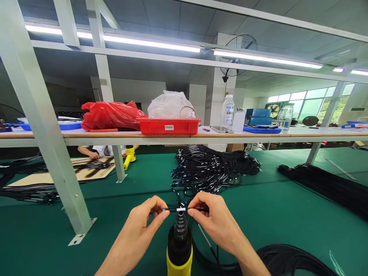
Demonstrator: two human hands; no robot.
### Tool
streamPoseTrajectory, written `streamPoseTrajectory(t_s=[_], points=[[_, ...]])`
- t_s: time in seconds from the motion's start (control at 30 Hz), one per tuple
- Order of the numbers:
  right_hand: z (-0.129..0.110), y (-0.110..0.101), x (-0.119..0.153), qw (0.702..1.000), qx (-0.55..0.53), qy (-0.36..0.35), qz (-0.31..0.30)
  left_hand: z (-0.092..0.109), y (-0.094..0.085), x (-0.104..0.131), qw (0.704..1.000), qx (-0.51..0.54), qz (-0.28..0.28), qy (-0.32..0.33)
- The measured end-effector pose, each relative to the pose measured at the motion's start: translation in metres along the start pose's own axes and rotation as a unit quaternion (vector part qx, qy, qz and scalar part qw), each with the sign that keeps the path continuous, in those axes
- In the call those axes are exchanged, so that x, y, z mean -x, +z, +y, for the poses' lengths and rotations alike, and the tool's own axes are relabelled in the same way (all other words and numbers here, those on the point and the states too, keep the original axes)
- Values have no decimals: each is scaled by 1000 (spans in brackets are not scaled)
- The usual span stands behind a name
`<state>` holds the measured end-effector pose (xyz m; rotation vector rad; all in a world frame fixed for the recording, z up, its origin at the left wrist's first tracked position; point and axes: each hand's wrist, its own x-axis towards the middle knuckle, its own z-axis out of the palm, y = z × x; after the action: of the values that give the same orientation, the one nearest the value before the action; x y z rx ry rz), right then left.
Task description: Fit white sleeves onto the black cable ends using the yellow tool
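My left hand (143, 224) pinches the blue-tipped end of a thin black cable between thumb and forefinger. My right hand (214, 218) pinches the same cable on the other side of a white sleeve (181, 209). Between my hands the cable runs level, with the sleeve just above the dark, ribbed nozzle of a yellow and black heat gun (179, 245), which points upward. I cannot tell whether the sleeve touches the nozzle. Right behind my fingers lies a large bundle of black cables (207, 166) with white and blue ends.
More black cables lie at right (330, 191) and front right (290, 258). A metal post (54, 126) stands at left. Overhead, the shelf (258, 138) carries a red tray (169, 126) and bottles. Across the green table (138, 180), another person's hand (94, 155) is near a second heat gun (130, 156).
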<state>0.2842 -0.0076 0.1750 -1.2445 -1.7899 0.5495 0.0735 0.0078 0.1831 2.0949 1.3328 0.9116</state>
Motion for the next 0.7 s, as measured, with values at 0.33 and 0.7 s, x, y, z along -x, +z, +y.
streamPoseTrajectory(t_s=[0.33,0.7], points=[[-4,-4,-1,1000,19,-21,-5,-6,2,2,999,-33,-20,-25],[-2,-2,-1,1000,-1,-18,16,-2,0,1,1000,-9,-25,-16]])
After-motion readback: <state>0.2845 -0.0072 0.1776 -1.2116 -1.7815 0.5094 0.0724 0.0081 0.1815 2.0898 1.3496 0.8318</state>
